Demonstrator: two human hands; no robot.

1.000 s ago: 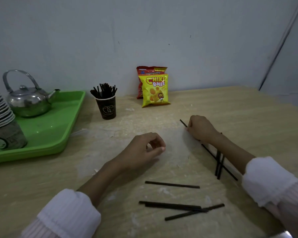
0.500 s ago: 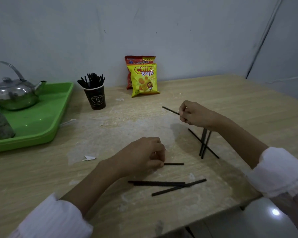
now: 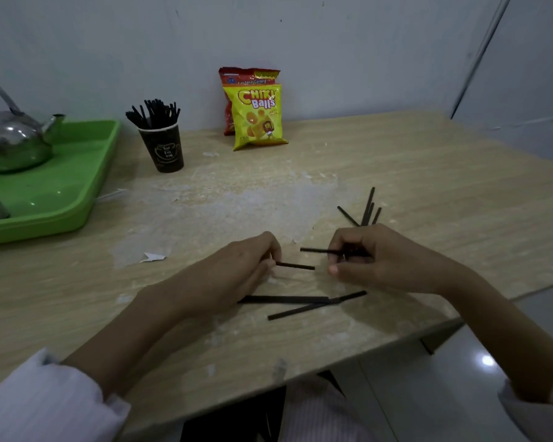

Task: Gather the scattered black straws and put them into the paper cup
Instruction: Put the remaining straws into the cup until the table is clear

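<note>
A dark paper cup stands at the back left of the wooden table, with several black straws upright in it. My left hand pinches the end of one black straw that lies on the table. My right hand holds another black straw, its tip pointing left. Two long straws lie crossed just in front of my hands. Several more straws lie fanned out behind my right hand.
A green tray at the left holds a metal kettle. Two snack bags lean on the wall behind the cup. A paper scrap lies left of my hands. The table's front edge runs close below the straws.
My right hand has come down and left with its straw, close to my left hand. The left hand has closed on the short straw's end. The view has tilted down.
</note>
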